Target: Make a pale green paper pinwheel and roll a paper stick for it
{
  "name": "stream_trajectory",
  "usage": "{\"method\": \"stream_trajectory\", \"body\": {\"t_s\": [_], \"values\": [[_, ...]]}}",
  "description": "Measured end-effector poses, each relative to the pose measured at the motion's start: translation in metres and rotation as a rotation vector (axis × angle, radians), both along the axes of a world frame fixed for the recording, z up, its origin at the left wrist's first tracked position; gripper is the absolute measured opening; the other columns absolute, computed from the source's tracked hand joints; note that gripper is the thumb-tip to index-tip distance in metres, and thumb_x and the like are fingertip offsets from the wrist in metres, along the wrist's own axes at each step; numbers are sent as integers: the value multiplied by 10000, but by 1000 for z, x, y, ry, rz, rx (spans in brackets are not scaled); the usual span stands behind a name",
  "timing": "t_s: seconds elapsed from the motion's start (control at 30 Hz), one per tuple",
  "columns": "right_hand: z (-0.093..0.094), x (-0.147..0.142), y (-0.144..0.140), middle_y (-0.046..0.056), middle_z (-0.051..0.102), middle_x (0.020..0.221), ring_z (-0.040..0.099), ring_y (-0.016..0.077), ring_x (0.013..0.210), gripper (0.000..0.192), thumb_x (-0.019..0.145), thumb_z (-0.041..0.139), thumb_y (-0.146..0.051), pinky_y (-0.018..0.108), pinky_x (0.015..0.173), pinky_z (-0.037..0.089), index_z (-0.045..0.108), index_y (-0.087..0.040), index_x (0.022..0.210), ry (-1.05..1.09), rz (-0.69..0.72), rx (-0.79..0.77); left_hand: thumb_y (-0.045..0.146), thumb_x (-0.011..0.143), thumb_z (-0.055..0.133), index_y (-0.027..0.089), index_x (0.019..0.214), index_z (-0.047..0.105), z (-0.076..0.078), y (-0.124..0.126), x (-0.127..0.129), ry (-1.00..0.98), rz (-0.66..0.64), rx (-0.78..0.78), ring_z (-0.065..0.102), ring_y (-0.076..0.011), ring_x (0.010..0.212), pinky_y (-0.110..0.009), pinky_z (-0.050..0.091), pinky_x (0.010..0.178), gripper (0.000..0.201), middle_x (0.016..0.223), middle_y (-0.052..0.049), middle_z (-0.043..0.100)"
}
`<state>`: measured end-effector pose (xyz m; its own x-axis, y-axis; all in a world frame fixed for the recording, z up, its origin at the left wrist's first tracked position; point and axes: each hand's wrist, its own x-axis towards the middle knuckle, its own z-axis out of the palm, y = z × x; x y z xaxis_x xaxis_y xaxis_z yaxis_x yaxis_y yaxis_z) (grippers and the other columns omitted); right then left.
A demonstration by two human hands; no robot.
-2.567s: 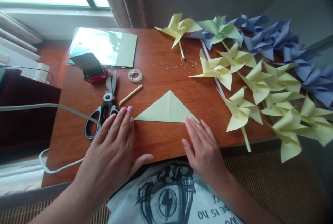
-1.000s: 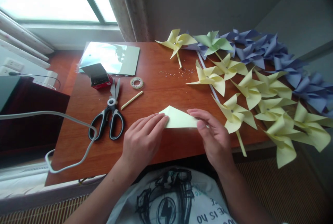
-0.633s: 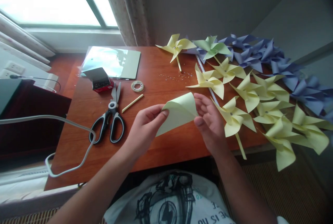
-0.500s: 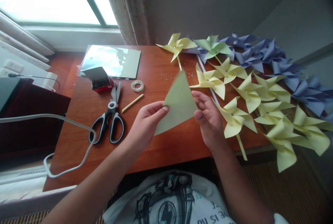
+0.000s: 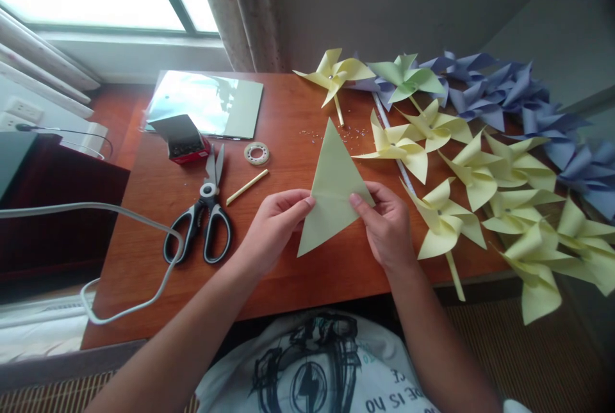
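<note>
Left hand: the left hand (image 5: 273,224) is closed in a pinch on the left edge of the folded paper triangle (image 5: 333,192), fingertips on the sheet.
Right hand: the right hand (image 5: 387,224) is pinched on the triangle's right corner, thumb on top.
Paper triangle, place: it is held between both hands just above the wooden table (image 5: 288,272), to the right of the scissors (image 5: 204,214).
Handling: the sheet is judged light, thin and limp, easily creased or bent; it is best taken by pinches at opposite edges, as it is held here.
Pointing: the sharpest tip is pointed away from the person, towards the scattered beads (image 5: 331,134); the long axis is run from near-left to far, slightly tilted.
Beside the scissors: a pale stick (image 5: 246,186) and a tape roll (image 5: 256,153) are seen just beyond them, with a small red box (image 5: 185,141) and a glossy sheet (image 5: 206,102) farther off.
Right of the triangle: yellow pinwheels (image 5: 461,208) are laid well apart from the scissors, with a green pinwheel (image 5: 406,77) and blue pinwheels (image 5: 504,89) farthest.
</note>
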<state>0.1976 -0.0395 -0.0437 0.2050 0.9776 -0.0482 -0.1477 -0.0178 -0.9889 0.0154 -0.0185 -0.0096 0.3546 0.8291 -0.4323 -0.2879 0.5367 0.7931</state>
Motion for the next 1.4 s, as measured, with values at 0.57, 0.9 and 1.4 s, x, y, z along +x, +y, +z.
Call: {"method": "stream_trajectory", "body": {"t_s": [0.57,0.9,1.4], "values": [[1,1,-2,17,752,880,704,225,811,183,858,733,-375,359,744,604,721,-248,990,-96,-2,4,368,803,779,145,903,798,1,1,0,40,4,-4,705,-188,662,-266,550,648,245,768,-59,766],[2,1,-2,20,763,894,707,223,808,194,854,737,-374,356,742,602,721,-247,998,-99,5,1,325,808,773,152,911,804,1,0,0,18,13,-13,697,-176,645,-272,557,669,204,751,-53,764],[7,0,-5,5,766,876,701,205,790,147,849,759,-327,330,720,599,745,-248,972,-180,-14,28,331,813,764,158,904,809,-2,-2,-2,87,46,48,681,-172,681,-256,520,661,201,758,-39,756]]}}
